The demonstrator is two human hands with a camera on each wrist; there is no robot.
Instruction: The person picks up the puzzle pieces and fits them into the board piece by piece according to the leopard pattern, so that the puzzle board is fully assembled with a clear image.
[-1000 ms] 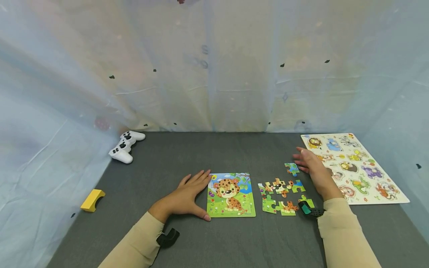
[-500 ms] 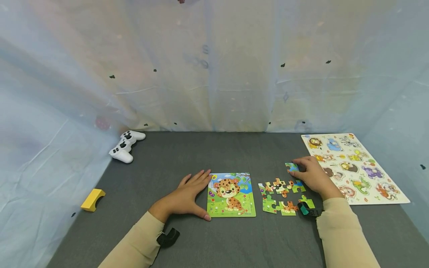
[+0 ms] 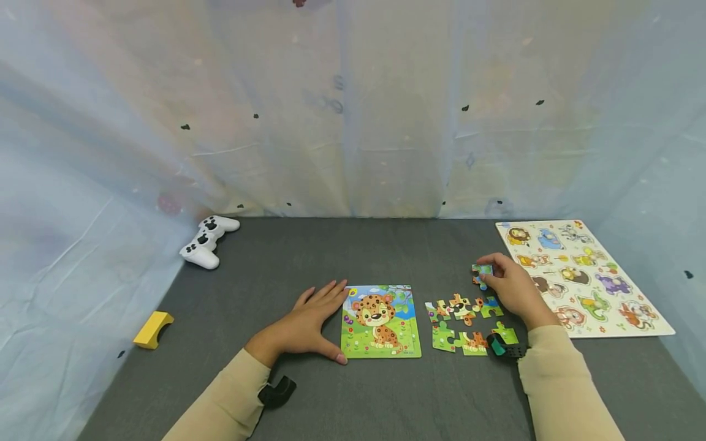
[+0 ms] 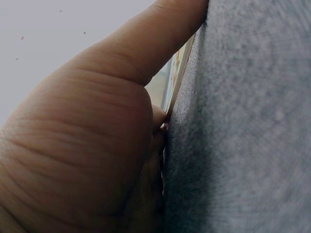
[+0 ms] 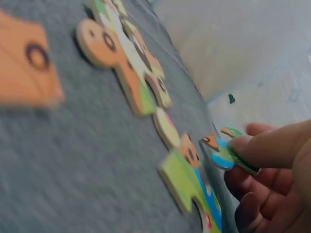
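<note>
My right hand (image 3: 515, 291) pinches a blue-green jigsaw piece (image 3: 482, 275) with an orange bit between thumb and fingers. In the right wrist view that piece (image 5: 222, 159) is held above the grey surface. Several other jigsaw pieces (image 3: 462, 309), showing spotted fur and grass, lie nearer me in two rough rows. Left of them is a square leopard picture puzzle (image 3: 380, 321). My left hand (image 3: 303, 324) rests with spread fingers along its left edge, thumb at the lower corner. The left wrist view shows mostly palm and thumb, with a sliver of the puzzle's edge beyond.
A white animal board (image 3: 584, 278) lies at the right, close behind my right hand. At the back left sits a white game controller (image 3: 206, 241). A yellow arch block (image 3: 152, 329) stands on the left side. Pale sheeting (image 3: 353, 110) walls the grey table (image 3: 353, 398).
My right hand has come down to the blue-green piece, gripped it and tilted it up off the table. The left hand stays put beside the leopard puzzle.
</note>
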